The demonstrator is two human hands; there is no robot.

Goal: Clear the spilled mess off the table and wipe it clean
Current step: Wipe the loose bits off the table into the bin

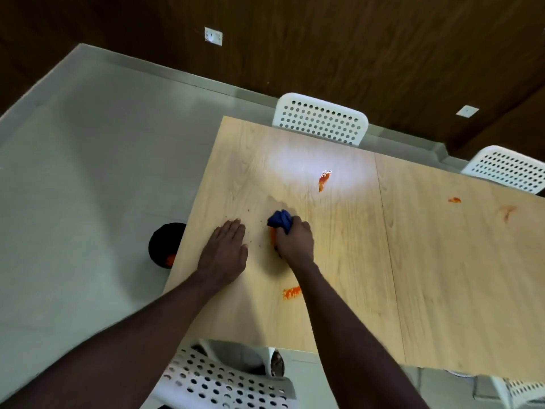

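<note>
My right hand (293, 239) is closed around a bunched blue cloth (279, 219) and presses it onto the light wooden table (413, 261), with a bit of orange mess under the palm. My left hand (225, 250) lies flat on the table just to the left, fingers together, holding nothing. Small dark crumbs (250, 231) are scattered between the two hands. Orange smears remain: one near my right forearm (291, 292), one further back in the glare (323, 180), and two fainter ones at the right (454, 199) (507, 212).
A black bin (165, 245) with something orange inside stands on the floor at the table's left edge. White perforated chairs stand at the far side (320, 119) (507, 168) and right below me (224, 376). A dark wooden wall runs behind.
</note>
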